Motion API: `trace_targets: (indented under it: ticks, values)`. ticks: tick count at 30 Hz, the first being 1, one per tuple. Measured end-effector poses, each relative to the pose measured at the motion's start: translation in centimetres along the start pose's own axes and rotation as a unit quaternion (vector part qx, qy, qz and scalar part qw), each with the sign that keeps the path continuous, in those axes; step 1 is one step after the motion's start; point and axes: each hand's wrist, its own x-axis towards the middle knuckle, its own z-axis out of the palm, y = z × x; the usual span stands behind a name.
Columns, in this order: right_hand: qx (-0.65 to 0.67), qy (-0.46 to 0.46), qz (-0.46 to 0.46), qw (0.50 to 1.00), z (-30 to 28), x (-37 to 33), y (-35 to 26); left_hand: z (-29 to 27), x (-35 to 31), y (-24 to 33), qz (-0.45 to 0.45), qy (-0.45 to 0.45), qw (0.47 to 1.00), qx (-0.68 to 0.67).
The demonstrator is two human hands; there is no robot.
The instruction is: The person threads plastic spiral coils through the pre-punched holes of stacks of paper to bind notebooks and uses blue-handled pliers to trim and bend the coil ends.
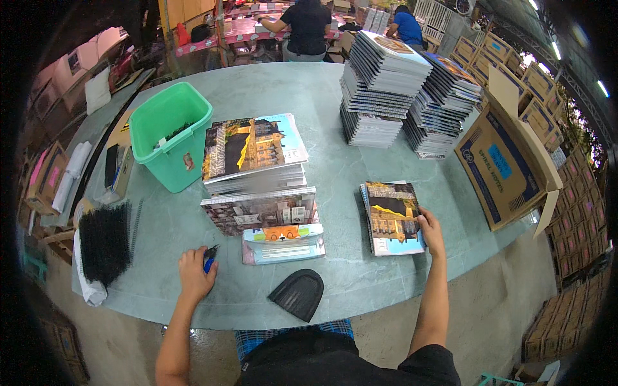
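Observation:
My left hand rests near the table's front edge, closed around a small pair of blue-handled pliers with a dark tip. On the right, my right hand grips the right edge of a spiral notebook with a building on its cover. That notebook lies on others, and its coil runs along the left side. Between my hands stands a tall pile of notebooks, with one on edge in front. Against it leans a package with an orange cartoon animal.
A black rounded pad lies nearest me. At left are black plastic coils and a green bin. Notebook stacks rise at the back right, beside an open cardboard box. Two people work beyond the table.

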Motion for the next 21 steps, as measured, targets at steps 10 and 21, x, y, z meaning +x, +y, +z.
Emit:
trace_targets:
  ticks: [10,21]
  values:
    - [-0.285,0.124,-0.065,0.948,2.7,2.7,-2.8,0.5,-0.5,1.2,-0.035,0.039,0.998,0.017]
    - [-0.452,-0.065,-0.02,0.889,12.6,8.9,-8.1,-2.6,0.3,-6.2,-0.085,0.041,0.994,0.054]
